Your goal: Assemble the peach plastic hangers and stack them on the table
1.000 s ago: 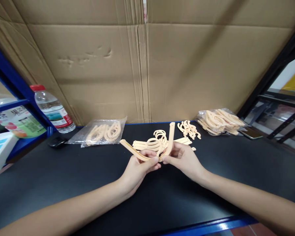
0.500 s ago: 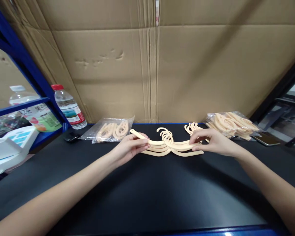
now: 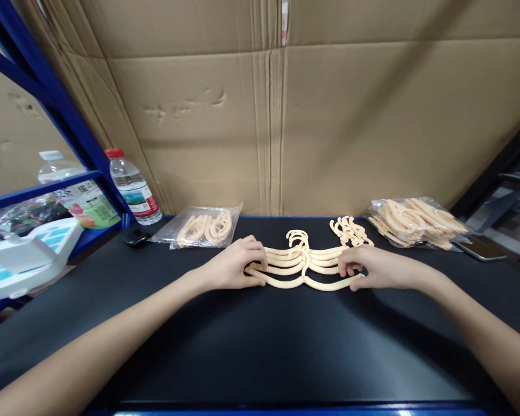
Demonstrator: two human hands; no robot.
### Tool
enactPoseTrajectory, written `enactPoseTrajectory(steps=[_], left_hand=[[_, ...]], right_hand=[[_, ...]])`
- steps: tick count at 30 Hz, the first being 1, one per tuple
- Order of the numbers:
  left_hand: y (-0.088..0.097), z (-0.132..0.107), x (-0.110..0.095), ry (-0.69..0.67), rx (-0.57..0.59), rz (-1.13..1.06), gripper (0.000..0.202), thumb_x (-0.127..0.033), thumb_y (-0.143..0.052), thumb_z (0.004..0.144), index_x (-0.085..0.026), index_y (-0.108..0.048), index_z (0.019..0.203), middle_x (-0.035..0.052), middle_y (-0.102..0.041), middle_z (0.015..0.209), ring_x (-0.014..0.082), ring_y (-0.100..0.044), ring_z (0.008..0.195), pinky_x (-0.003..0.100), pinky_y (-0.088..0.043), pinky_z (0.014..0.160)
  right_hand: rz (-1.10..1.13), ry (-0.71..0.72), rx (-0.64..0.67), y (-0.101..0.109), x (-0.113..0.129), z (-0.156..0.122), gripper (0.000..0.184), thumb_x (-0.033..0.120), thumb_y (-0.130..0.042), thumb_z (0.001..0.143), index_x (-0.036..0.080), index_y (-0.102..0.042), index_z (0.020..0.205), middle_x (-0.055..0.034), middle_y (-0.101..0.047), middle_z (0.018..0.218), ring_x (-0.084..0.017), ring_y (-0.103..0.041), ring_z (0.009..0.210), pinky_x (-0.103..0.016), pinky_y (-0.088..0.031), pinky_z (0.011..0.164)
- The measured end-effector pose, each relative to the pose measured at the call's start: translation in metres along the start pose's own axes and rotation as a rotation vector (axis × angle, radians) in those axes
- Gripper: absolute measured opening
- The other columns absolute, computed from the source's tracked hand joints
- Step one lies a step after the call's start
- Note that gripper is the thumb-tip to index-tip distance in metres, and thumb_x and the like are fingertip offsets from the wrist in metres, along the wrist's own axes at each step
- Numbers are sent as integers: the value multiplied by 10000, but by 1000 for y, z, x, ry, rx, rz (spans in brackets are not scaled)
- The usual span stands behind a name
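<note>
Head cam: ends of front hanger (image 3: 286, 283) partly hidden by fingers. Rear hangers (image 3: 325, 258) overlap, exact no. hard to count; some ends tucked behind hands. Both forearms cut off at pic's lower corners. Phone (image 3: 483, 248) partly under R bag (image 3: 416, 221); dark obj. (image 3: 136, 237) by bottle (image 3: 134, 193) hard to ID.

Room: wide bare stretch of black table (image 3: 286, 346) btwn hands & blue front edge. Back is tighter: cardboard (image 3: 199, 144) stands along far edge. L bag (image 3: 208, 227) sits apart from L hand (image 3: 238, 263); loose hook pcs (image 3: 350, 231) just beyond R hand (image 3: 366, 267).

Pose: arms reach fwd from either side, hands approx. level, front hanger spanning btwn them mid-table, nearest the person, hook twd cardboard. L fingers part-curled over its L end, thumb on near side. R fingers bent, small gap to thumb, R tip btwn. Firm grip or just resting: can't tell, either hand.
</note>
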State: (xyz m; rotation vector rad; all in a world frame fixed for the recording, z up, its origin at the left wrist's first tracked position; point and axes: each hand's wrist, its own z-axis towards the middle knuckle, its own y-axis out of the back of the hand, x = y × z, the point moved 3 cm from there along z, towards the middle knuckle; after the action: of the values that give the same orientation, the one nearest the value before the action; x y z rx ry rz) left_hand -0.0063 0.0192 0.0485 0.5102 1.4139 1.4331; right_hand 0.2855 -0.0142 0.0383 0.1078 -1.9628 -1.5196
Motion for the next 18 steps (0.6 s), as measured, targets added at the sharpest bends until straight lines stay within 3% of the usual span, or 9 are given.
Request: enactPoseTrajectory(steps=[3,5,7,9,13,15,18], left_hand=[[-5,0,-12,51,-69,77,106,-237,-658,790,-192,-606,871,51,-616,902,231,-508,894,340,-414,800],[-13,-1,-23,121,-144,93,113,-211,-599,817,-192,-586,928,65,-615,942,241,-525,909,357,-431,801],[-23,-1,-34,162,-217,93,179,-211,-553,848,-194,-574,1025,93,-617,1057,266,-535,1005,395,-432,864],[-35,-1,-42,170,-244,86,332,-255,-538,873,-190,-525,1198,127,-570,1241,291,-494,1169,437,-388,977],[-55,2,-42,196,-152,121,600,-383,-490,912,-144,-317,1435,169,-333,1499,317,-254,1401,510,-186,1132],[-60,3,-36,226,-102,128,607,-400,-438,934,-125,-287,1454,175,-277,1523,319,-192,1422,533,-150,1138],[-61,4,-28,265,-65,141,590,-409,-393,950,-126,-288,1457,180,-276,1519,322,-196,1420,556,-154,1129]], right_hand=[[-1,-18,-55,2,1,-4,195,125,-673,632,200,-628,806,-34,-640,843,-190,-584,761,-277,-460,649],[-14,5,-145,2,9,-6,162,174,-649,703,193,-617,860,-62,-643,912,-211,-595,836,-312,-483,730],[-55,31,-240,-2,20,-5,184,237,-567,817,175,-615,984,-102,-639,1010,-236,-597,941,-365,-478,842],[-107,27,-273,-11,32,-2,353,324,-505,888,142,-567,1185,-160,-592,1202,-281,-547,1127,-426,-429,966],[-202,-25,-216,-38,40,9,828,599,-484,856,47,-308,1447,-221,-268,1516,-359,-190,1415,-530,-247,1121],[-242,-26,-209,-50,39,15,840,607,-419,881,22,-264,1463,-222,-224,1528,-348,-138,1427,-540,-213,1135],[-305,0,-273,-59,37,21,684,483,-348,943,20,-306,1445,-226,-278,1506,-329,-202,1415,-530,-228,1133]])
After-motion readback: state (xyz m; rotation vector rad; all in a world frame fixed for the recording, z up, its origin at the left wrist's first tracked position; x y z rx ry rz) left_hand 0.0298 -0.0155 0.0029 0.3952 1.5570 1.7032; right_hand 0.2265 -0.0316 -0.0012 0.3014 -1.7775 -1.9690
